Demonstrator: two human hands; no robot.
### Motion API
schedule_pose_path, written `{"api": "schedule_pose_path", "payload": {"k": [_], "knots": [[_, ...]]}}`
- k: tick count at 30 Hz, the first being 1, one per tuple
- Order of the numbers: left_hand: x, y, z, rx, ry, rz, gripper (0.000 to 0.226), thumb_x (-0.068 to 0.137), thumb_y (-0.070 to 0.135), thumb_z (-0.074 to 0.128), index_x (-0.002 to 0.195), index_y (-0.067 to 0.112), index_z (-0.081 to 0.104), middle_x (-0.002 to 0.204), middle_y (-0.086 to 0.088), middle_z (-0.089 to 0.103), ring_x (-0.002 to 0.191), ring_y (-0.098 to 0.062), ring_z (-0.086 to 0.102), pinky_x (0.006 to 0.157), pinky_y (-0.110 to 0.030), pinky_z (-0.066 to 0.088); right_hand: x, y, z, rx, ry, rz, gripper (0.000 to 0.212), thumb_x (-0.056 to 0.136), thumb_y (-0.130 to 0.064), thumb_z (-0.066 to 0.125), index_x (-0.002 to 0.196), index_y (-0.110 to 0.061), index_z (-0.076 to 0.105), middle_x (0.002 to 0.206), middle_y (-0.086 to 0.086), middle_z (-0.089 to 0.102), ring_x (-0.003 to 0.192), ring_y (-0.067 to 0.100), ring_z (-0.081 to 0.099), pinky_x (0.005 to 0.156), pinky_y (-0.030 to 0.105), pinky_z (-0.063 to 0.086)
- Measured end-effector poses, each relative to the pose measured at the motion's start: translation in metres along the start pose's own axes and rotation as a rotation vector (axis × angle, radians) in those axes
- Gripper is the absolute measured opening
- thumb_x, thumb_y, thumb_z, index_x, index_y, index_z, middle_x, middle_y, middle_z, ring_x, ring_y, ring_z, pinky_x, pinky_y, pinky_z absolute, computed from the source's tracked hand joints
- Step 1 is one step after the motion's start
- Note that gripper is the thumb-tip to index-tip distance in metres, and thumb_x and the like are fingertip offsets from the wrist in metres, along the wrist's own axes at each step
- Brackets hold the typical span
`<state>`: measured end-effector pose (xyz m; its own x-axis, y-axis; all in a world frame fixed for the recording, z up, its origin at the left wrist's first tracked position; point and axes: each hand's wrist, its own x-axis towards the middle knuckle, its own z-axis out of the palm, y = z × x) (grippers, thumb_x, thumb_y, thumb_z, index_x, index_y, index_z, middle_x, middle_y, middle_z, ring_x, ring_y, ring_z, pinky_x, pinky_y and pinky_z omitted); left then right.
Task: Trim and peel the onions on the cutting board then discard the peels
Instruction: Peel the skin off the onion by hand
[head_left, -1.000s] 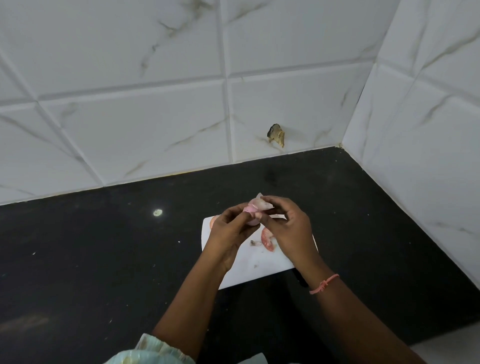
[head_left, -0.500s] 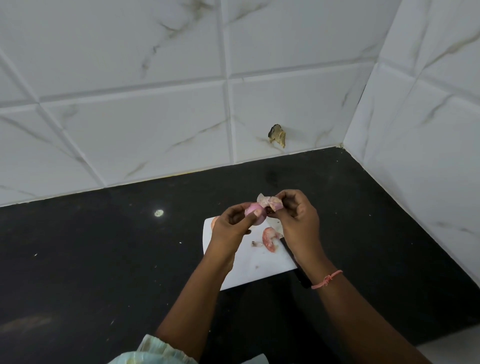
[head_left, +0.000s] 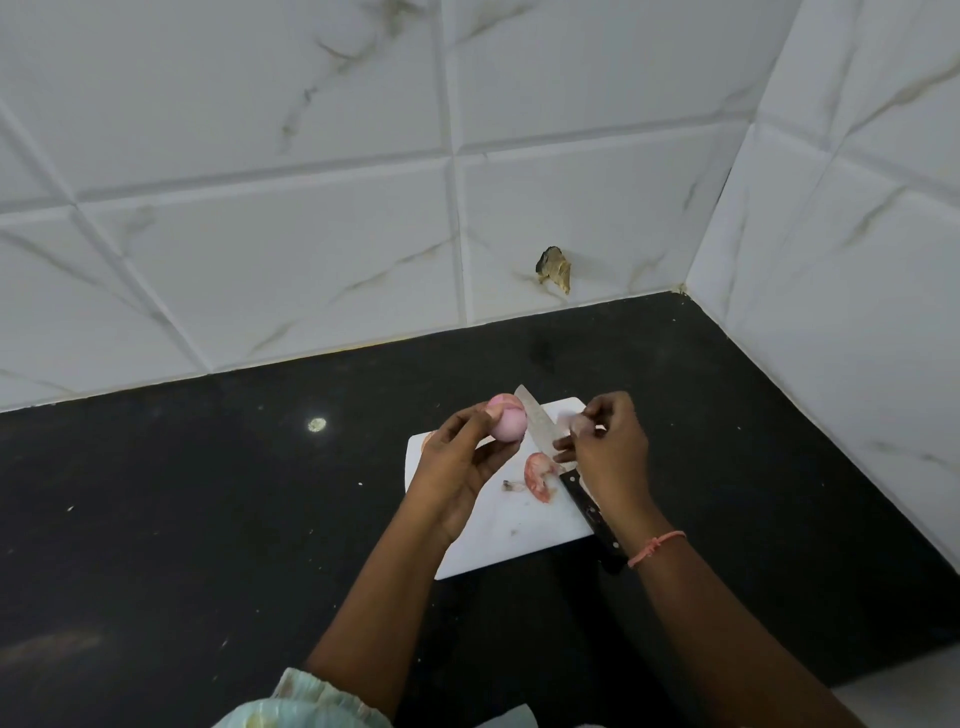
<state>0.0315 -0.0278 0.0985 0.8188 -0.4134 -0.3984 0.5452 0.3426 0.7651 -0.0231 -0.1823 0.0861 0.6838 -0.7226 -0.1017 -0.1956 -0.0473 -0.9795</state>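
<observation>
Onion (head_left: 506, 425), pale pink and mostly bare of skin, sits just left of the frame's center, gripped by the curled fingers and thumb of the left hand (head_left: 462, 462) above the far left part of the white cutting board (head_left: 511, 525). To its right, the right hand (head_left: 605, 447) pinches a thin, blurred scrap of peel (head_left: 574, 422) between its fingertips. Between the two hands a knife (head_left: 563, 475) lies diagonally across the board, its blade toward the wall and its dark handle toward the lower right. Pink peel pieces (head_left: 537, 470) lie on the board just left of the knife. Board and knife rest on a black countertop (head_left: 208, 519) below white marbled wall tiles (head_left: 260, 208).
</observation>
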Motion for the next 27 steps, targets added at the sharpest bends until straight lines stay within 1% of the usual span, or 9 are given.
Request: {"api": "schedule_pose_path", "payload": {"k": [3, 6, 9, 11, 14, 16, 19, 22, 27], "knots": [[-0.002, 0.001, 0.001, -0.029, -0.033, -0.005, 0.044, 0.087, 0.020, 0.070, 0.125, -0.001, 0.063, 0.121, -0.014, 0.071, 0.109, -0.027, 0.071, 0.091, -0.034, 0.059, 0.014, 0.021, -0.008, -0.217, -0.020, 0.040, 0.013, 0.092, -0.005, 0.058, 0.096, -0.017, 0.061, 0.104, 0.002, 0.064, 0.089, 0.013, 0.066, 0.062, 0.018, 0.049], [-0.002, -0.001, 0.000, -0.023, -0.034, -0.017, 0.049, 0.081, 0.022, 0.071, 0.124, 0.000, 0.065, 0.121, -0.014, 0.071, 0.111, -0.027, 0.070, 0.092, -0.035, 0.059, 0.023, 0.031, -0.014, -0.334, -0.119, 0.010, 0.024, 0.094, -0.006, 0.052, 0.106, -0.020, 0.067, 0.114, -0.003, 0.063, 0.106, 0.014, 0.059, 0.077, 0.020, 0.045], [0.000, -0.003, 0.000, -0.017, -0.015, -0.048, 0.053, 0.078, 0.023, 0.074, 0.125, 0.002, 0.065, 0.122, -0.015, 0.071, 0.113, -0.028, 0.069, 0.095, -0.038, 0.058, 0.025, 0.031, -0.020, -0.347, -0.264, 0.037, 0.039, 0.094, 0.002, 0.043, 0.117, -0.018, 0.067, 0.122, -0.001, 0.062, 0.112, 0.015, 0.058, 0.084, 0.024, 0.045], [0.001, -0.005, -0.001, 0.005, -0.013, -0.059, 0.053, 0.076, 0.024, 0.075, 0.125, 0.004, 0.066, 0.122, -0.015, 0.071, 0.113, -0.029, 0.069, 0.098, -0.041, 0.056, 0.023, 0.028, -0.025, -0.330, -0.239, 0.001, 0.041, 0.090, 0.003, 0.045, 0.117, -0.019, 0.068, 0.122, -0.001, 0.062, 0.111, 0.018, 0.059, 0.085, 0.029, 0.048], [0.001, -0.007, -0.001, 0.039, -0.034, -0.050, 0.051, 0.077, 0.023, 0.075, 0.124, 0.006, 0.067, 0.121, -0.014, 0.071, 0.114, -0.029, 0.069, 0.103, -0.044, 0.052, 0.011, 0.016, -0.026, -0.276, -0.112, -0.170, 0.024, 0.092, -0.009, 0.058, 0.108, -0.022, 0.069, 0.113, -0.007, 0.065, 0.104, 0.012, 0.062, 0.088, 0.035, 0.055], [0.000, -0.007, 0.001, 0.054, -0.053, -0.027, 0.051, 0.078, 0.022, 0.074, 0.125, 0.006, 0.066, 0.121, -0.015, 0.071, 0.114, -0.029, 0.069, 0.103, -0.044, 0.053, -0.002, 0.001, -0.021, -0.167, -0.191, -0.252, 0.016, 0.090, -0.018, 0.067, 0.105, -0.023, 0.070, 0.104, -0.010, 0.069, 0.098, 0.006, 0.065, 0.086, 0.030, 0.056], [-0.002, -0.007, 0.002, 0.072, -0.081, 0.029, 0.050, 0.080, 0.020, 0.072, 0.126, 0.002, 0.065, 0.120, -0.017, 0.071, 0.111, -0.029, 0.070, 0.098, -0.038, 0.056, -0.018, -0.015, -0.011, -0.142, -0.297, -0.383, 0.020, 0.085, -0.026, 0.075, 0.104, -0.023, 0.072, 0.101, -0.012, 0.071, 0.095, 0.002, 0.066, 0.082, 0.019, 0.055], [-0.003, -0.005, 0.000, 0.105, -0.093, 0.073, 0.049, 0.079, 0.019, 0.072, 0.125, 0.003, 0.066, 0.118, -0.016, 0.072, 0.111, -0.028, 0.070, 0.098, -0.037, 0.056, -0.022, -0.018, -0.007, -0.159, -0.255, -0.459, 0.024, 0.081, -0.027, 0.077, 0.104, -0.021, 0.071, 0.097, -0.012, 0.071, 0.091, -0.001, 0.066, 0.077, 0.011, 0.053], [-0.004, -0.004, -0.001, 0.150, -0.086, 0.111, 0.050, 0.076, 0.018, 0.076, 0.123, 0.005, 0.067, 0.119, -0.012, 0.073, 0.113, -0.028, 0.069, 0.100, -0.040, 0.055, -0.022, -0.020, -0.007, -0.157, -0.234, -0.460, 0.020, 0.080, -0.027, 0.078, 0.097, -0.018, 0.072, 0.088, -0.016, 0.069, 0.087, -0.006, 0.065, 0.071, 0.006, 0.050]]}}
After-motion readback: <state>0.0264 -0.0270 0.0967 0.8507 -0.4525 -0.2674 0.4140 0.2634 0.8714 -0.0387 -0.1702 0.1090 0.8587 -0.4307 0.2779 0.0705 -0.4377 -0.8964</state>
